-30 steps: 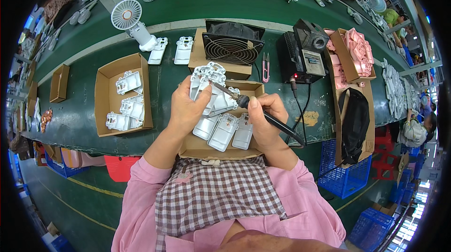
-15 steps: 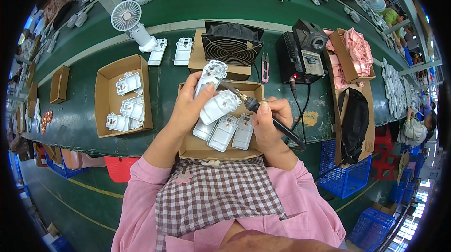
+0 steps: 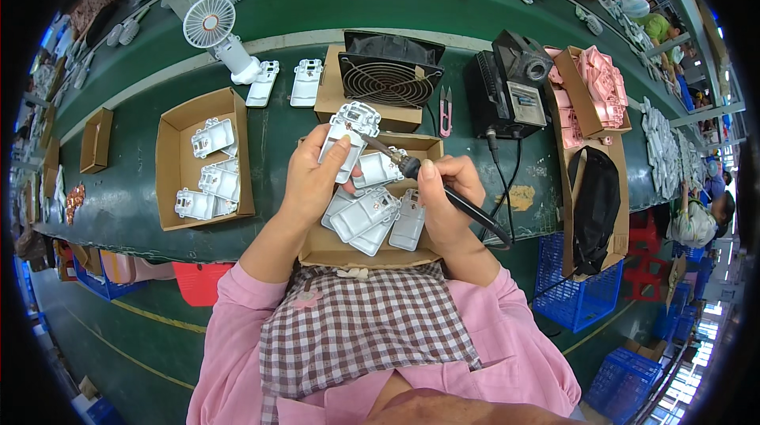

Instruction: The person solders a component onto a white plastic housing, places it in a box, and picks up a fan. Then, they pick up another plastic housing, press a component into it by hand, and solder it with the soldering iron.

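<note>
The left hand [image 3: 309,177] grips a white shell [image 3: 355,125] over the middle box [image 3: 368,257], seemingly steadying it for the iron [image 3: 410,167] the right hand [image 3: 451,197] grips at its right edge; contact is unclear.

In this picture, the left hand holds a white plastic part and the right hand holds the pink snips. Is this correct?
One thing is wrong: in the head view, the right hand holds a soldering iron, not the pink snips, which lie on the green table. The left hand does hold a white plastic part.
</note>
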Tool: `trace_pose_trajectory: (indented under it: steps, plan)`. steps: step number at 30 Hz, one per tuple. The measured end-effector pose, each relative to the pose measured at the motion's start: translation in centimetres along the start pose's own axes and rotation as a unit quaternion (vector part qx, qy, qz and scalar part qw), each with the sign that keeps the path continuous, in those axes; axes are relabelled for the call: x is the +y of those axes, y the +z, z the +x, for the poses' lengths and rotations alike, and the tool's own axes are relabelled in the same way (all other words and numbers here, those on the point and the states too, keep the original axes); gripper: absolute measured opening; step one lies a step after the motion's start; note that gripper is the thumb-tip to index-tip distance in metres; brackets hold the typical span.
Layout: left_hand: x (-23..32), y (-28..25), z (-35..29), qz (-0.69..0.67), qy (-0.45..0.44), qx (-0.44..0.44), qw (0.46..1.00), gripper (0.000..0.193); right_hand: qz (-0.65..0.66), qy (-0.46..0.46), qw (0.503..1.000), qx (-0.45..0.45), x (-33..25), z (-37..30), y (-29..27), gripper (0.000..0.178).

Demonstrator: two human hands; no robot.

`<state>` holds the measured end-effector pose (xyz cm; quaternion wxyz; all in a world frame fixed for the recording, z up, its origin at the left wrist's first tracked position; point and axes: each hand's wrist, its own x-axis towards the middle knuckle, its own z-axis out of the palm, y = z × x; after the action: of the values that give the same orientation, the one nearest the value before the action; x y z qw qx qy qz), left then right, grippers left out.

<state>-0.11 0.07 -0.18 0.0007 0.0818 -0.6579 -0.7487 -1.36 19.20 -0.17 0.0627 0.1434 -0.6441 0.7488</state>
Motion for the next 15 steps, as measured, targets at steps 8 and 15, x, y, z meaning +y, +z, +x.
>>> trace_pose_trajectory:
  steps: [8, 15]
  plan:
    - [0.01, 0.18, -0.21, 0.008, 0.002, 0.014, 1.0, 0.021, -0.007, 0.002, 1.0, 0.003, 0.23, 0.04, 0.13, 0.015]
    - [0.12, 0.38, -0.28, 0.015, 0.004, 0.021, 1.0, 0.02, -0.014, 0.005, 1.0, 0.001, 0.26, 0.07, 0.14, 0.015]
